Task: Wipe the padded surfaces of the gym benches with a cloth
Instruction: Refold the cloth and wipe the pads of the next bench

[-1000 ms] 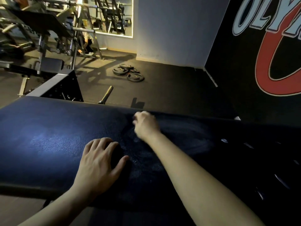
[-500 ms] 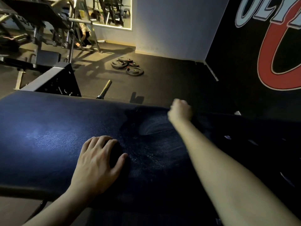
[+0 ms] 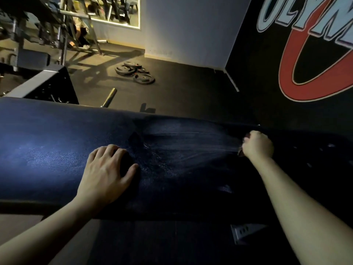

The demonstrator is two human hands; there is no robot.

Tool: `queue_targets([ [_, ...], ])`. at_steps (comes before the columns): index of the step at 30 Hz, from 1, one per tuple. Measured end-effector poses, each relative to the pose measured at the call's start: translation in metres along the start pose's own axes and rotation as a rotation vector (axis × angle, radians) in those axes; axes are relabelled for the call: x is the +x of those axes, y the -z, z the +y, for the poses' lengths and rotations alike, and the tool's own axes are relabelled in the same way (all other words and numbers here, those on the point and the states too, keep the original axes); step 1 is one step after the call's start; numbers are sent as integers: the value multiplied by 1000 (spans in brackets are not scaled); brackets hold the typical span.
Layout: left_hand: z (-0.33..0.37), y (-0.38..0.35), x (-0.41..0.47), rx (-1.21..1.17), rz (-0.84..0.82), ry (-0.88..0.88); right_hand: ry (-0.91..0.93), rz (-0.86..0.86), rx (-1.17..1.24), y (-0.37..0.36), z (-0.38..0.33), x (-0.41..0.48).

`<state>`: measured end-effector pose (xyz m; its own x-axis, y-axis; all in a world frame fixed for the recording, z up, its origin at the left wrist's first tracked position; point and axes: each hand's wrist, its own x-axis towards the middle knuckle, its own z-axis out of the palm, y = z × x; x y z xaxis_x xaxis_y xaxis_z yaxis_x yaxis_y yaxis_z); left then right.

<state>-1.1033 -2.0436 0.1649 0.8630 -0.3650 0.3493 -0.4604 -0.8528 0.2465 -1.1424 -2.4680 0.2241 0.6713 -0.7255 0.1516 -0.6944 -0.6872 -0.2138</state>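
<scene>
Dark cloth (image 3: 241, 153) shows only as a reddish sliver below the curled fingers (image 3: 250, 139) of the right hand (image 3: 257, 144), which close over it in a fist; how much fabric is bunched inside cannot be made out. That fist presses on the dark blue, grained vinyl bench pad (image 3: 47, 150) close to its far edge, towards the right end. The left hand (image 3: 107, 169) lies palm-down near the middle of the pad, closer to the near edge, fingers loosely spread and slightly bent, holding nothing. Between the two hands, pale smeared streaks (image 3: 181, 142) cross the vinyl. Below the near edge a grey metal bracket with holes (image 3: 246, 233) juts out. Beyond the far edge, on the dark floor, lie a heap of black round weight plates (image 3: 135, 72) and the steel end of a barbell (image 3: 109, 96). On the black wall at right, pale blue outlined letters (image 3: 315, 22) read "OLYM", cut off by the frame, above a large red curved shape (image 3: 285, 73), also cropped. Racks at the upper left are too dim to sort out.
</scene>
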Motion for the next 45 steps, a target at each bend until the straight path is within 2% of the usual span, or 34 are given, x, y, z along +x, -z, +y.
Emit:
queue_targets([
  [1,0,-1,0,6,-3,-2,-5,8,5,-1,-10,-12],
  [3,0,-2,0,10,5,-6,101,21,45,-14,-56,-48],
  [6,0,-2,-1,-5,5,3,404,-103,152,-33,-144,-127],
  [9,-2,-1,-3,-13,0,1,661,-195,174,-31,-168,-173],
  [11,-4,-1,-4,-10,-12,-9,619,-128,126,-24,-133,-154],
  [16,-3,-1,-3,-8,-1,-3,28,9,-82,16,11,-64],
  [18,-3,-2,-2,-3,3,-7,-42,25,-70,17,11,-69],
  [21,-2,-2,-1,-12,4,-10,129,39,51,-8,-69,-121],
  [24,-3,-1,-4,-35,-1,-9,439,-127,198,-24,-163,-203],
  [26,-6,0,-5,-44,-7,-6,593,-186,215,-22,-184,-231],
  [27,-7,0,-5,-42,-17,-7,614,-167,210,-19,-177,-227],
  [29,-10,0,-4,-41,-24,-8,529,-91,133,-15,-134,-204],
  [33,-7,-1,-4,-45,-9,-15,101,35,-28,12,-2,-139],
  [34,-6,-1,-4,-39,-5,-12,22,58,-55,19,18,-133],
  [36,-5,-2,-3,-15,-9,-9,-60,93,-54,20,14,-142],
  [38,-3,-2,-3,-9,-9,-6,-5,104,12,8,-32,-172],
  [42,-6,-1,-5,-14,-19,-16,404,-5,158,-15,-138,-262],
  [44,-7,0,-5,-28,-25,-26,534,-59,179,-12,-138,-277],
  [45,-6,1,-6,-32,-28,-28,526,-33,174,-8,-121,-270],
])
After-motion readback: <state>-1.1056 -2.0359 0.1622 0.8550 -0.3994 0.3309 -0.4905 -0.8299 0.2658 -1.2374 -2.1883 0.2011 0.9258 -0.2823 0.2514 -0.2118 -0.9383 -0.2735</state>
